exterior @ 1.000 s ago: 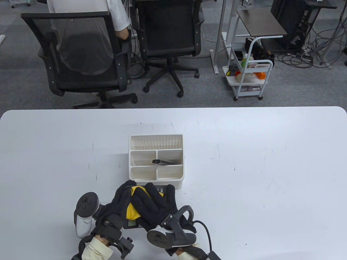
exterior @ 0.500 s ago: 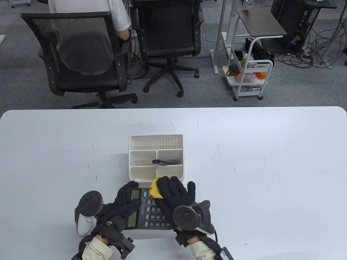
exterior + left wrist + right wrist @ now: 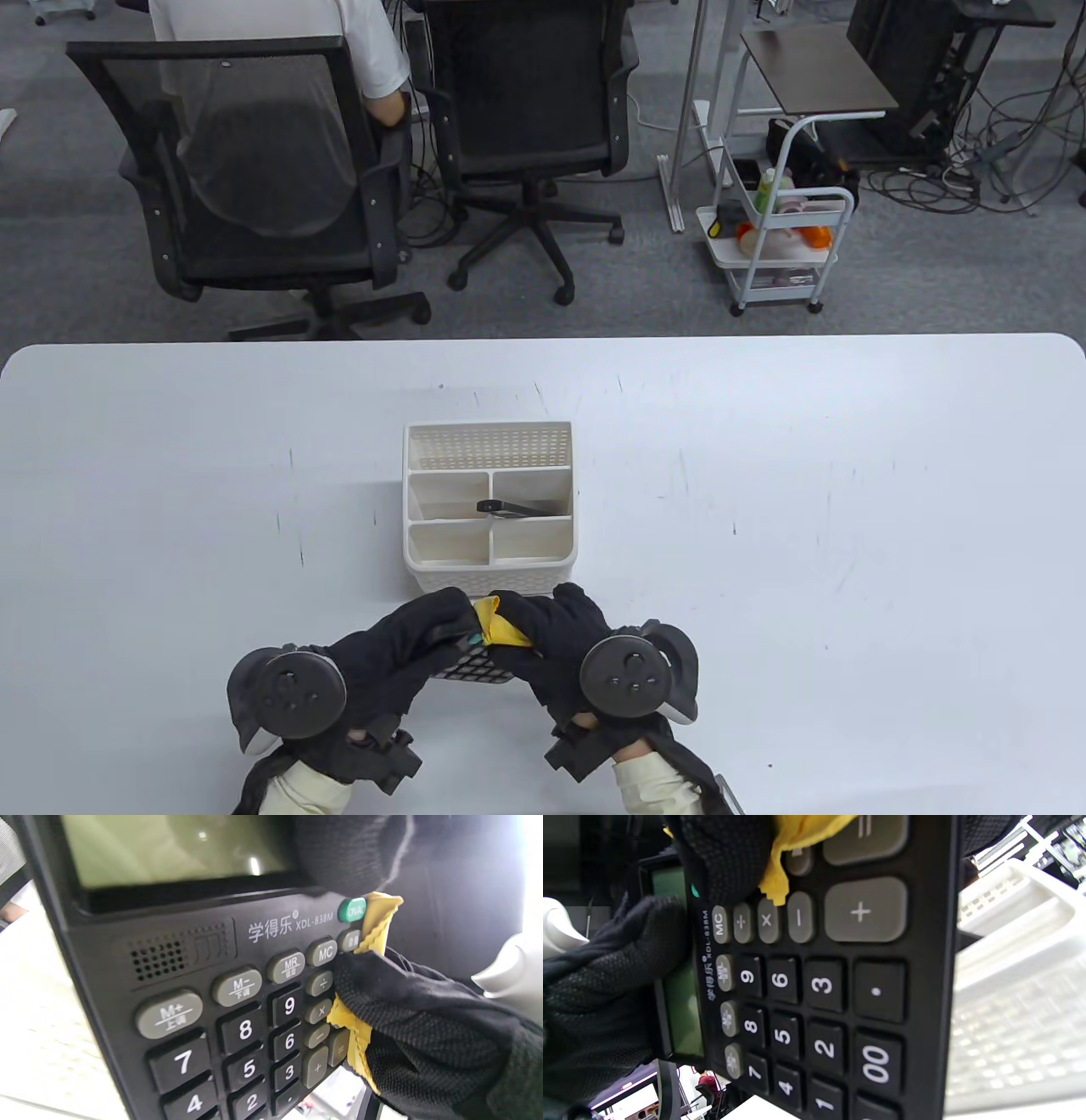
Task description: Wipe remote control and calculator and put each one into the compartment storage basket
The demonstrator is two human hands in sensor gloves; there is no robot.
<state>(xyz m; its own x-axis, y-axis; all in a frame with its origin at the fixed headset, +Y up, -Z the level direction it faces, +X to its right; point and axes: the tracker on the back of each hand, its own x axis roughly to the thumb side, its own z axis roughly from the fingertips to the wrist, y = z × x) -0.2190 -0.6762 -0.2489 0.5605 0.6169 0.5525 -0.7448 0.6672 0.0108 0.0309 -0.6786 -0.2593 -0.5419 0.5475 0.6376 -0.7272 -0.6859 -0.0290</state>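
Two black office chairs point(image 3: 254, 178) and a white cart point(image 3: 776, 246) beyond the table point(image 3: 848, 509).

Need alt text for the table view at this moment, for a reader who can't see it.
Two black-gloved hands hold a black calculator at the near edge of a white table, the right hand pressing a yellow cloth to its keys while the left hand grips its other end. Just beyond stands a white compartment basket with a dark remote control inside.

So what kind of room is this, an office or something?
Most likely an office or lab workspace: mesh swivel chairs on grey carpet, a small rolling cart of supplies, and loose cables around desks beyond the white table.
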